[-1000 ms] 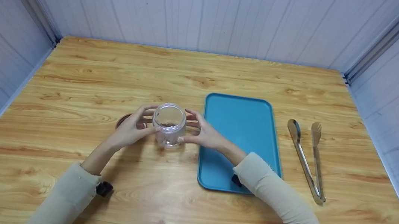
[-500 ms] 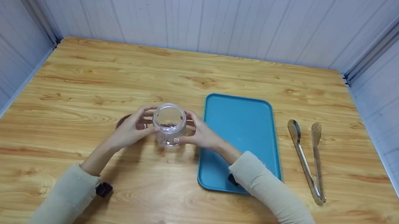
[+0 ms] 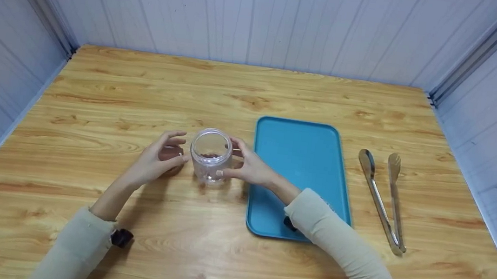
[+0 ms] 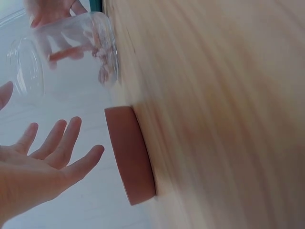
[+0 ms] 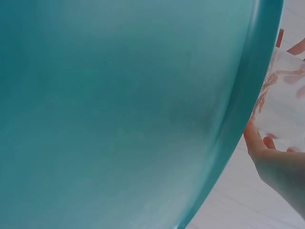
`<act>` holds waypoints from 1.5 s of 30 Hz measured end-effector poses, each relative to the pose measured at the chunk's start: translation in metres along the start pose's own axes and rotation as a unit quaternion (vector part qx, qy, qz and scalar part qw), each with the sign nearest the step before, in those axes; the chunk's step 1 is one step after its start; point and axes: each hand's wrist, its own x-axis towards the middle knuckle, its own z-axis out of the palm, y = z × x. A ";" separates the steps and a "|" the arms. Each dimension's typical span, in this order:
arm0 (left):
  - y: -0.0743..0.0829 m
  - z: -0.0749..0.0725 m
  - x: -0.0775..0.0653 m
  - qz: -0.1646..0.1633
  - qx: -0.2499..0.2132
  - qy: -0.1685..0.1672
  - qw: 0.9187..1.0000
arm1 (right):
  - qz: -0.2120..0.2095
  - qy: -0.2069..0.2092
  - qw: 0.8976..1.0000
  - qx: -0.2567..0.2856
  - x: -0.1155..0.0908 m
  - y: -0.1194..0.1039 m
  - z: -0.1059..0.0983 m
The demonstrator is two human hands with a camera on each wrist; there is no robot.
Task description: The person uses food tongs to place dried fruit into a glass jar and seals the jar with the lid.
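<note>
A clear, lidless jar (image 3: 211, 165) stands upright on the wooden table, with some small reddish-brown pieces (image 4: 104, 55) at its bottom. My right hand (image 3: 252, 165) grips the jar's right side, thumb in front and fingers behind. Left of the jar, my left hand (image 3: 152, 161) is apart from it with fingers spread and holding nothing. Beneath that hand lies a round reddish-brown lid (image 4: 129, 155), largely hidden by the hand in the head view. In the left wrist view the fingertips are near the lid without clear contact.
A blue rectangular tray (image 3: 296, 149) lies right of the jar, below my right forearm. Farther right are metal tongs (image 3: 379, 201), spread apart, one end spoon-shaped and the other fork-like. Pale panel walls (image 3: 253, 18) border the table at the back and sides.
My left hand has let go of the jar and shifted a little left, over the lid. The right hand slid slightly round the jar earlier and keeps its hold; the jar stays in place.
</note>
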 end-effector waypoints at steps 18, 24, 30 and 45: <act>-0.002 -0.022 -0.008 -0.015 0.190 0.026 0.981 | 0.001 0.010 0.999 -0.033 -0.001 -0.003 0.002; -0.003 -0.025 -0.011 -0.039 0.294 0.004 0.955 | -0.006 0.009 0.999 -0.033 0.007 0.015 0.000; -0.007 -0.027 -0.012 -0.046 0.344 -0.009 0.938 | 0.004 0.017 0.999 -0.042 0.014 0.028 -0.001; -0.012 -0.031 -0.015 -0.092 0.374 -0.044 0.922 | 0.018 0.009 0.999 -0.050 0.015 0.022 0.002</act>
